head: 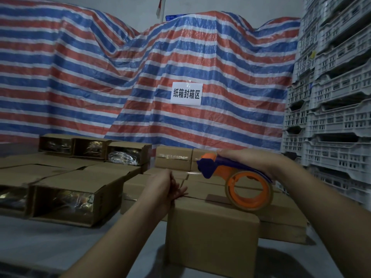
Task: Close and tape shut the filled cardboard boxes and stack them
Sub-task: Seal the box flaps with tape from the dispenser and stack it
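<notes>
A closed cardboard box (210,237) stands in front of me at the centre. My right hand (247,159) grips an orange and blue tape dispenser (239,183) just above the box's top, its roll resting near the far edge. A strip of clear tape runs from the dispenser leftwards to my left hand (164,187), which pinches the tape end over the box's left top corner. Taped boxes (173,161) are stacked behind it. To the left lie several open boxes (66,201) on their sides with shiny wrapped contents showing.
A red, white and blue striped tarp (140,77) with a white paper sign (186,94) covers the back. Stacked white plastic crates (331,97) rise along the right side. The grey floor (50,243) lies at lower left.
</notes>
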A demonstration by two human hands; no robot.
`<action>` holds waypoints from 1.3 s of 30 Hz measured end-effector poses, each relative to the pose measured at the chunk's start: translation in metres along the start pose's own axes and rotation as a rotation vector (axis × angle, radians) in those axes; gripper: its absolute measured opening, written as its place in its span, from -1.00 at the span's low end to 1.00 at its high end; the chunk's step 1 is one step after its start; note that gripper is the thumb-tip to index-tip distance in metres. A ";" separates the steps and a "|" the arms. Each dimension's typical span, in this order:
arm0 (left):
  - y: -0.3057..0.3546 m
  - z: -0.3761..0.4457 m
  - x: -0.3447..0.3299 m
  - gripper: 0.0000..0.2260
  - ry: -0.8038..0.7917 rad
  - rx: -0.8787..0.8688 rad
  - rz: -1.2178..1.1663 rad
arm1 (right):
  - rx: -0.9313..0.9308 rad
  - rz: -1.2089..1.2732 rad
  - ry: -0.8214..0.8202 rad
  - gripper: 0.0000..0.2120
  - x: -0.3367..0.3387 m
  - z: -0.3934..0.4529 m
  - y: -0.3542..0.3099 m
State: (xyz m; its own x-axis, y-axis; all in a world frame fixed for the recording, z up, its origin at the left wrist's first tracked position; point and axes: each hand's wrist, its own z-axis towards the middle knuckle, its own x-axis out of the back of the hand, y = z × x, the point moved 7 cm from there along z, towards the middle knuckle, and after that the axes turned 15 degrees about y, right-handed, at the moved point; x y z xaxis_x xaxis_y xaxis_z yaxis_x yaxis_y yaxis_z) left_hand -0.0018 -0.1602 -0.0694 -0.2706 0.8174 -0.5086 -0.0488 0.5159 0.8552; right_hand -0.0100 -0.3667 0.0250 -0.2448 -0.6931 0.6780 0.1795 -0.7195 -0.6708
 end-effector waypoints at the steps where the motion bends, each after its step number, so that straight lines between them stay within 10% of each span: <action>1: -0.001 0.001 0.001 -0.72 -0.019 0.003 -0.034 | -0.004 -0.016 0.005 -0.54 -0.001 0.000 -0.001; 14: 0.023 0.022 0.028 -0.76 -0.033 -0.431 0.490 | -0.050 -0.209 -0.003 -0.55 -0.012 0.005 -0.014; 39: -0.042 0.044 0.063 -0.78 -0.047 -0.157 0.550 | -0.043 -0.633 -0.211 -0.66 -0.058 0.023 -0.038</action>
State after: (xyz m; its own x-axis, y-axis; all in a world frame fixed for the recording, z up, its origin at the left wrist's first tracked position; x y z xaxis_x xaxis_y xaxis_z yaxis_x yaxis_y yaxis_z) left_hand 0.0254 -0.1193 -0.1411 -0.2536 0.9672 0.0143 -0.0561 -0.0294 0.9980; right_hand 0.0198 -0.3007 0.0182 -0.0978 -0.1344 0.9861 0.0234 -0.9909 -0.1327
